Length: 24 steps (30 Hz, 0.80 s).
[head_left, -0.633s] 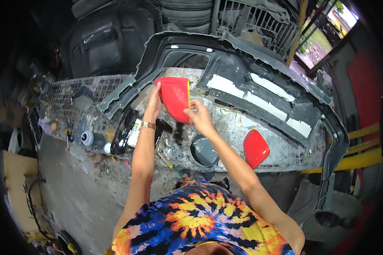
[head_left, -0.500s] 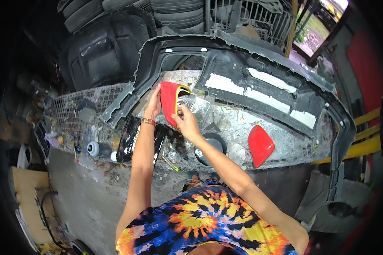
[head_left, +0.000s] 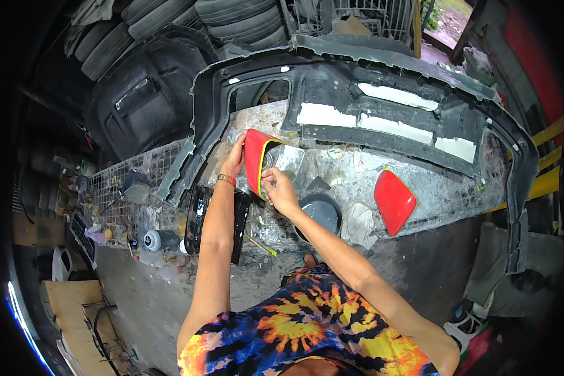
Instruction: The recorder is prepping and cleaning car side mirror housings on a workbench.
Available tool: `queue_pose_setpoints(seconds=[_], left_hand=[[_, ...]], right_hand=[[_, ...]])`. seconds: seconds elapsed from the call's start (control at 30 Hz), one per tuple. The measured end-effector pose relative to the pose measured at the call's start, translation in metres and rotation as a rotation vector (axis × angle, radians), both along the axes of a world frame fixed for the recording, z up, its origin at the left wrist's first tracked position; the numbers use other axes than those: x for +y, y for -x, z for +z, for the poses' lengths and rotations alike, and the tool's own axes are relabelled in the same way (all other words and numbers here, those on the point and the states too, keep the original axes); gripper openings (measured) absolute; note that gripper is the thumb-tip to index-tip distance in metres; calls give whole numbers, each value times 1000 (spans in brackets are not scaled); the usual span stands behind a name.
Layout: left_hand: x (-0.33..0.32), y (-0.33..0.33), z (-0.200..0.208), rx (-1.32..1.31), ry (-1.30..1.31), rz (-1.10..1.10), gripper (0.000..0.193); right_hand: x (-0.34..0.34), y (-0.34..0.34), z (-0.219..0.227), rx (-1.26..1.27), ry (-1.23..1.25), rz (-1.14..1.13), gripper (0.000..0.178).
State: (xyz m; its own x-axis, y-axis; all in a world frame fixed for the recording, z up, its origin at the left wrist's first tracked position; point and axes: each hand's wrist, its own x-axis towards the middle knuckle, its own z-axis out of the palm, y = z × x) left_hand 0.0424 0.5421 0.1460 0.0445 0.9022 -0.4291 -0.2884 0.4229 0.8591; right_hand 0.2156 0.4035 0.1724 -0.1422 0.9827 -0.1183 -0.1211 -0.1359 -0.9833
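A glossy red shell-shaped cover [head_left: 254,156], which looks like a car mirror cover, is held upright above the bench with its hollow side to the right. A yellow-green strip runs along its rim. My left hand [head_left: 234,161] is wrapped round the cover's left side, with some fingers hidden behind it. Pinched fingers of my right hand [head_left: 279,190] are at the lower right rim, on the yellow-green strip; what exactly lies between the fingertips is too small to tell. A second red cover [head_left: 395,203], edged in yellow-green too, lies on the bench to the right.
A large dark bumper [head_left: 332,88] with white patches arches over the back of the stained bench [head_left: 445,203]. Near my right forearm sit a round dark container [head_left: 319,216] and a crumpled whitish cloth [head_left: 359,224]. Bottles [head_left: 160,239] and black glossy parts [head_left: 197,216] lie left.
The whole view has shifted and turned slightly. The red cover is tilted a little differently, and my right hand has stayed at its rim. My left hand keeps its hold.
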Motion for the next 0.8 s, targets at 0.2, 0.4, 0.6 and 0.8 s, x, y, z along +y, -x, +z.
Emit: queue_pose_setpoints(seconds=[0.2, 0.4, 0.6, 0.8], left_hand=[[-1, 3, -14, 8, 99, -18, 57], [-1, 0, -21, -228, 105, -102, 58], [-4, -7, -18, -97, 35, -72, 60], [-8, -5, -14, -158, 57, -104, 60]], right_hand=[[-15, -14, 3, -3, 5, 109, 14], [-37, -55, 1, -30, 35, 67, 13], [-30, -98, 1, -259, -125, -145, 29], [1, -98, 5, -779, -358, 34, 108]])
